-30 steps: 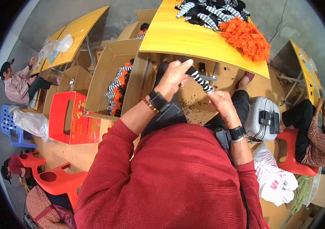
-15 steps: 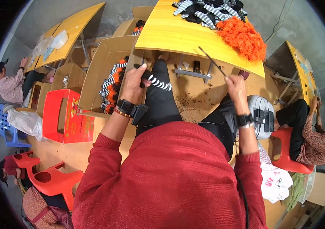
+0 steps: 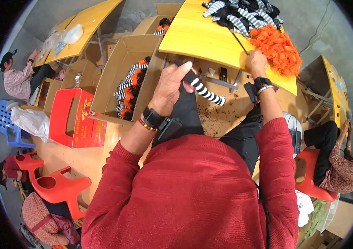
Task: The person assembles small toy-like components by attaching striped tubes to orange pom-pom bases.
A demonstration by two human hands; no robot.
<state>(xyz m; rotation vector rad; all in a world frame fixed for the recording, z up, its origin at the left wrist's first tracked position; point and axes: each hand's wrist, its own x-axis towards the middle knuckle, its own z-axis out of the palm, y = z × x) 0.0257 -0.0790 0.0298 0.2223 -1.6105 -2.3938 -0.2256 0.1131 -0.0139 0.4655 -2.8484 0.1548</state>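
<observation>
Right fingers (image 3: 252, 59) hold a thin rod (image 3: 238, 42) over bare tabletop (image 3: 197, 37) near its edge.

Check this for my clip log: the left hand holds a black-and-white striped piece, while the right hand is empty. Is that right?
Not quite: the right hand is not empty; the head view shows it holding a thin dark rod. The left hand does hold a black-and-white striped piece.

Striped blk/wht on tube (image 3: 208, 92); dk on thin rod (image 3: 238, 41); bright org. on fluffy pile (image 3: 276, 50); yel. on surface (image 3: 201, 37).
</observation>
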